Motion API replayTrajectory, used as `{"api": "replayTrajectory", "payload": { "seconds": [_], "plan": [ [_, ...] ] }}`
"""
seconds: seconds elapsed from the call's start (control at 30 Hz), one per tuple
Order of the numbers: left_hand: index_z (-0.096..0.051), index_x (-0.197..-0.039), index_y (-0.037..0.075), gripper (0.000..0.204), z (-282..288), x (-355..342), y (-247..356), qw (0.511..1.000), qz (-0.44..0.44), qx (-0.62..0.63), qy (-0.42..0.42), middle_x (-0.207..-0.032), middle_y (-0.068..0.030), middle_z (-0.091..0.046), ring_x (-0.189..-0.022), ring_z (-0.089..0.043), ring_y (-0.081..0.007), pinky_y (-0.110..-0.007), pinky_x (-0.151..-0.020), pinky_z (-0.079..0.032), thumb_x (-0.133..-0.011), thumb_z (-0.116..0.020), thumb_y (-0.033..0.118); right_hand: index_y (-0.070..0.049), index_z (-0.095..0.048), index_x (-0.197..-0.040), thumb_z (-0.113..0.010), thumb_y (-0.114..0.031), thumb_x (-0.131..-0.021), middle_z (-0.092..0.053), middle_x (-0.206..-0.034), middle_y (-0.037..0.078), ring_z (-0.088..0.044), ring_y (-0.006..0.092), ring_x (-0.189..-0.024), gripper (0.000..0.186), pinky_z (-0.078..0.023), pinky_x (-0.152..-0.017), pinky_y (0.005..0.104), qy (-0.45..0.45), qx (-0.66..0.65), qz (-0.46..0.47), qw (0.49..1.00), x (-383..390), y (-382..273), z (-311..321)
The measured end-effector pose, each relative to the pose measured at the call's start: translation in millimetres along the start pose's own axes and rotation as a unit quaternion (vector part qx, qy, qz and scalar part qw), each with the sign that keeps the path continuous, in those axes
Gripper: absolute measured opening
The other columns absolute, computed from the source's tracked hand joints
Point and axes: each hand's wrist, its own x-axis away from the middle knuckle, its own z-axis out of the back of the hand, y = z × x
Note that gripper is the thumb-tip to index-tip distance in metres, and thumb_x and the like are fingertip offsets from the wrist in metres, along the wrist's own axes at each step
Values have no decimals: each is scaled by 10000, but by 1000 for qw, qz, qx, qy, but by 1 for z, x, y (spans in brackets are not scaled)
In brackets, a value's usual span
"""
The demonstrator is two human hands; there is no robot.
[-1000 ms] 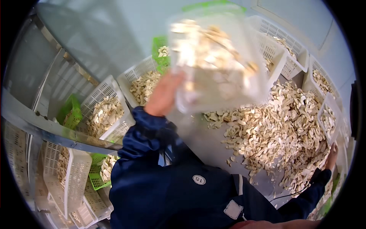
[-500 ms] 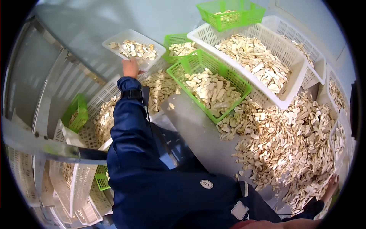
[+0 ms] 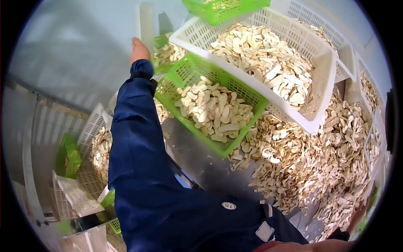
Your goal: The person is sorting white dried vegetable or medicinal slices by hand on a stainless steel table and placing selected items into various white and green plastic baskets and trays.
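My left hand (image 3: 139, 50), at the end of a stretched arm in a dark blue sleeve, grips a white plastic tray (image 3: 146, 25). The tray stands tilted steeply, seen nearly edge-on, and its inside is hidden. Just right of it, a green basket (image 3: 161, 41) holds pale dried slices that look like mushroom. Nearer to me, a larger green basket (image 3: 256, 110) with more slices rests on the grey table. At the lower right, my right hand (image 3: 358, 216) is at the edge of a large loose heap of slices (image 3: 310, 168); its fingers are not clear.
A big white crate (image 3: 289, 116) full of slices stands at the back, with another green basket (image 3: 235, 12) above its far edge. More white crates line the right side. On the left are a metal rail (image 3: 79, 224), a green basket (image 3: 69, 155) and white crates with slices.
The tray in my left hand, earlier nearly level with slices in it, is now tipped up on its side. My view has shifted. My right hand stays by the heap.
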Motion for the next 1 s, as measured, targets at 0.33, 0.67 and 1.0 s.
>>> {"api": "replayTrajectory", "payload": {
  "seconds": [0.33, 0.67, 1.0],
  "plan": [
    [-423, -1449, 31, 477, 23, -22, -71, 969, -98, -228, 11, -1251, -253, -644, -1171, -605, -441, -542, -1089, -390, -1009, -407, 213, -137, -438, -1520, -464, -278, -1090, -547, -1455, 141, -600, 243, -1226, 453, -499, -969, 355, 15, 37, 29, 999, -17, 14, -11],
    [-539, -1378, -3, 406, 156, 112, -2, 927, -358, 87, 74, -1301, -208, -615, -1171, -601, -356, -449, -987, -489, -981, -550, 82, -39, -577, -1377, -620, -268, -1011, -627, -1332, 148, -645, 234, -1121, 434, -526, -938, 343, 89, -61, 91, 990, 6, -90, -73],
    [-542, -1357, -52, 420, 183, 304, 143, 687, -264, 472, -486, -1257, -138, -630, -1129, -610, -216, -371, -979, -488, -1047, -525, 231, 21, -612, -1276, -590, -569, -945, -699, -1119, 270, -658, 428, -1067, 677, -495, -951, 462, 161, -59, -97, 980, -74, -123, -76]
  ]
}}
